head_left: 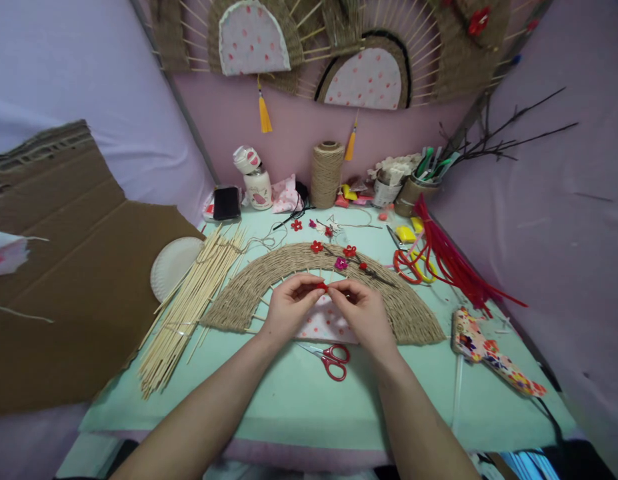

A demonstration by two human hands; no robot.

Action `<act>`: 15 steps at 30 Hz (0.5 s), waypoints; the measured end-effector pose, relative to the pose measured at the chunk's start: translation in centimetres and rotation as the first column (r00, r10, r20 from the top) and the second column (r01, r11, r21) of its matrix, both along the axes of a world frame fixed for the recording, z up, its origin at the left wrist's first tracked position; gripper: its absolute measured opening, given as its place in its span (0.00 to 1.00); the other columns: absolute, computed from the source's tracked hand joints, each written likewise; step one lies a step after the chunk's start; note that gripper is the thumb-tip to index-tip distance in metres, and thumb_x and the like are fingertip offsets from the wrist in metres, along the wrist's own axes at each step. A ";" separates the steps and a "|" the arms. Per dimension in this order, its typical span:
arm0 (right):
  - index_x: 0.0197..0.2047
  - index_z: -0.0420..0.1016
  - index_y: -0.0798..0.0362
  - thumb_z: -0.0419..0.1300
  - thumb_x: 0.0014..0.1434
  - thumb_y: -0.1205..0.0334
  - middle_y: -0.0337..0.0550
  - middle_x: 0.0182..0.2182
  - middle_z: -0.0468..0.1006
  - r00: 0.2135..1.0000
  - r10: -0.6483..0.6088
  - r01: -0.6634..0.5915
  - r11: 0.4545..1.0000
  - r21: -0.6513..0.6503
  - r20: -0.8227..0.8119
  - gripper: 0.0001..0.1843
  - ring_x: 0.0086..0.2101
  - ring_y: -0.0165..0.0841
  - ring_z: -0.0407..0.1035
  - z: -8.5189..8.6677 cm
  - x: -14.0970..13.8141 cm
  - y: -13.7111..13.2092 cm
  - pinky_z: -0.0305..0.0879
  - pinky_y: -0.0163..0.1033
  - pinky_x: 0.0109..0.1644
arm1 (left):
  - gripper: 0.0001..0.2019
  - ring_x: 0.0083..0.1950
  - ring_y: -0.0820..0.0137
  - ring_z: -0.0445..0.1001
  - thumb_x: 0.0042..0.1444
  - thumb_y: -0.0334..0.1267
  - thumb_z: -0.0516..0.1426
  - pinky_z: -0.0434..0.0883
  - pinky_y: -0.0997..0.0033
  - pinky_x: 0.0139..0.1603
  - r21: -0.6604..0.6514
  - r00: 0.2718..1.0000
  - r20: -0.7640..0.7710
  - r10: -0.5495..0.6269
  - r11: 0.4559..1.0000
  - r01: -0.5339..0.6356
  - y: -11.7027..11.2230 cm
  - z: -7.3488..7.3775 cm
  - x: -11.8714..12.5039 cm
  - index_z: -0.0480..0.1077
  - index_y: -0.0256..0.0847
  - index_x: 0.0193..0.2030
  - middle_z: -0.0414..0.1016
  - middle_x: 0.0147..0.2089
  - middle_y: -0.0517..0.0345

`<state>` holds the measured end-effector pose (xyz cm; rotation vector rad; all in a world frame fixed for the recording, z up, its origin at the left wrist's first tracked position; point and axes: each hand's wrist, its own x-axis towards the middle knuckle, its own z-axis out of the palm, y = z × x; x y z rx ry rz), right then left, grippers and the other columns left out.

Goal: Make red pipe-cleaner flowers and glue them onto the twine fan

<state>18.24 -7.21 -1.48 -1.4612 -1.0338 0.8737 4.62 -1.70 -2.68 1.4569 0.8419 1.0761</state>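
Observation:
My left hand [295, 301] and my right hand [359, 308] meet over the middle of a woven twine fan [283, 257], fingertips closed in a pinch. Between them is a small red piece [321, 287], mostly covered by the fingers, perhaps a bit of pipe cleaner. Beneath the hands shows the fan's pink-spotted white fabric centre [326, 323]. A dark twig [381, 275] lies across the fan's upper right, with a red flower [349, 251] and a magenta flower [341, 264] by it. Small red-handled scissors [335, 362] lie just in front of the fan.
Left are thin wooden sticks [189, 313], a paper plate [175, 267] and large cardboard [79, 280]. Right are red pipe cleaners [449, 267], orange- and yellow-handled scissors [416, 265] and a floral-patterned glue gun [493, 353] with its cord. A twine spool [327, 175] stands behind.

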 end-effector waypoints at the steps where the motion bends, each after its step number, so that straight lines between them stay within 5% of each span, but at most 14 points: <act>1: 0.30 0.78 0.54 0.62 0.51 0.57 0.41 0.27 0.77 1.000 -0.003 0.002 1.000 -0.019 -0.022 0.09 0.27 0.31 0.68 -0.1 0.0 0.0 0.62 0.36 0.32 | 0.06 0.42 0.68 0.75 0.49 0.34 0.62 0.72 0.68 0.44 0.043 1.000 -0.023 0.005 0.999 -0.004 0.0 0.0 0.0 0.76 0.39 0.36 0.76 0.40 0.53; 5: 0.29 0.76 0.54 0.64 0.49 0.54 0.37 0.22 0.73 0.982 0.014 -0.035 0.993 -0.109 -0.190 0.11 0.23 0.28 0.62 -0.5 0.2 0.2 0.56 0.34 0.27 | 0.07 0.45 0.68 0.74 0.51 0.31 0.61 0.71 0.69 0.47 0.181 0.995 -0.096 0.020 0.984 -0.002 -0.1 -0.1 -0.2 0.76 0.40 0.38 0.76 0.41 0.53; 11: 0.29 0.74 0.54 0.66 0.46 0.53 0.34 0.21 0.68 0.918 0.067 -0.122 0.985 -0.119 -0.392 0.13 0.22 0.25 0.58 -0.6 0.0 0.3 0.53 0.32 0.27 | 0.14 0.43 0.69 0.75 0.54 0.31 0.58 0.73 0.69 0.45 0.187 0.994 -0.109 0.025 0.982 -0.005 -0.5 -0.6 -0.2 0.72 0.41 0.48 0.75 0.43 0.53; 15: 0.30 0.74 0.54 0.65 0.48 0.53 0.33 0.21 0.68 0.929 0.062 -0.109 0.988 -0.109 -0.366 0.13 0.22 0.26 0.58 -0.7 -0.3 0.3 0.53 0.32 0.27 | 0.16 0.42 0.71 0.73 0.56 0.30 0.56 0.72 0.69 0.45 0.434 0.971 -0.201 0.133 0.900 -0.034 -0.8 -0.4 -0.3 0.69 0.44 0.51 0.70 0.46 0.53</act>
